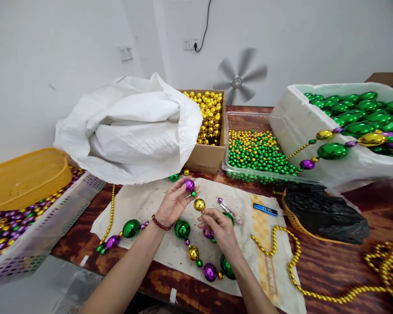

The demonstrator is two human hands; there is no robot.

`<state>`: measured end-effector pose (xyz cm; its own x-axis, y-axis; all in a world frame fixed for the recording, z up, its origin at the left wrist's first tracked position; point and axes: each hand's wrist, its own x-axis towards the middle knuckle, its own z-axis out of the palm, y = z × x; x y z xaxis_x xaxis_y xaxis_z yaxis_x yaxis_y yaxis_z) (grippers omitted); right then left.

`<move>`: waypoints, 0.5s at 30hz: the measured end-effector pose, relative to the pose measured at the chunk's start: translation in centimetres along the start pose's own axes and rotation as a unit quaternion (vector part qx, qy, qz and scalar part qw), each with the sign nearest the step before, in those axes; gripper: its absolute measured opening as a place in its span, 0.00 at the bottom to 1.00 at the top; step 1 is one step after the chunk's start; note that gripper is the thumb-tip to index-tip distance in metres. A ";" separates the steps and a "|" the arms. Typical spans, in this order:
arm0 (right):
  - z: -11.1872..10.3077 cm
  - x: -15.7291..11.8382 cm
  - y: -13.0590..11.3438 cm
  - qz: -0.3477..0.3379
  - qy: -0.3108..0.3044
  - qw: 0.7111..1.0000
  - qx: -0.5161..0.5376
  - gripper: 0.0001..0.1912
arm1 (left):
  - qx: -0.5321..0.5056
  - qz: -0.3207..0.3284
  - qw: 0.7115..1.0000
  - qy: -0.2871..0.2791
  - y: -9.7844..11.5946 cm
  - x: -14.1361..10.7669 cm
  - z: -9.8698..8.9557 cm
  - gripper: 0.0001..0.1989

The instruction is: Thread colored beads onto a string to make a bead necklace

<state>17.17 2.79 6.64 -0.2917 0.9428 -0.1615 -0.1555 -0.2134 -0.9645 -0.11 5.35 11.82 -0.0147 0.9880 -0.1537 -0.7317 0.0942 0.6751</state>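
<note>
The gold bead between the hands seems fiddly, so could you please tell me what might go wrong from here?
The gold bead may slip if the left hand, pinching the purple bead, or the right hand, at the gold bead's lower side, loosens. The strand lying on the cloth beneath the hands could snag or tangle. The open tub of small beads might spill if knocked.

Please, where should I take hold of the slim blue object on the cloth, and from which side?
Probably best across its middle, by both long edges, from above: the blue object lies flat, long and narrow, with nothing on top. Coming from its right end looks tighter, because the basket with a black bag sits close there.
</note>
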 end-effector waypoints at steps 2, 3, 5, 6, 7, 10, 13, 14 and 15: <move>-0.2 0.2 0.0 0.015 0.025 1.000 0.010 0.20 | 0.010 -0.004 1.000 -0.002 -0.5 0.0 0.2 0.15; -0.3 0.3 0.0 0.021 0.032 0.999 0.012 0.20 | 0.018 -0.005 1.000 -0.005 -0.8 0.0 0.4 0.15; -0.4 0.5 0.0 0.031 0.038 0.999 0.016 0.20 | 0.045 -0.005 0.999 -0.014 -1.1 -0.1 0.7 0.15; -0.5 0.6 0.0 0.036 0.039 0.998 0.020 0.20 | 0.061 -0.003 0.998 -0.019 -1.2 -0.1 0.8 0.15; -0.6 0.7 -0.1 0.041 0.038 0.998 0.027 0.19 | 0.077 -0.001 0.997 -0.025 -1.2 0.0 0.8 0.16; -0.9 0.9 -0.3 0.054 0.042 0.996 0.051 0.19 | 0.108 -0.001 0.994 -0.027 -0.8 0.3 0.3 0.17; -1.3 0.9 -0.6 0.068 0.045 0.995 0.061 0.17 | 0.124 0.005 0.992 -0.001 -0.4 0.7 -0.7 0.17; -1.3 1.0 -0.6 0.070 0.046 0.995 0.058 0.17 | 0.130 0.008 0.991 0.007 -0.4 0.8 -0.9 0.17; -1.3 1.1 -0.7 0.070 0.046 0.995 0.052 0.17 | 0.134 0.014 0.991 0.011 -0.3 0.9 -1.1 0.17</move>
<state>18.18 4.26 6.85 -0.2305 0.9206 -0.3152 -0.2170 -0.3643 -0.9056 -0.62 6.08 10.68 -0.0496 0.9880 -0.1460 -0.5237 0.0987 0.8462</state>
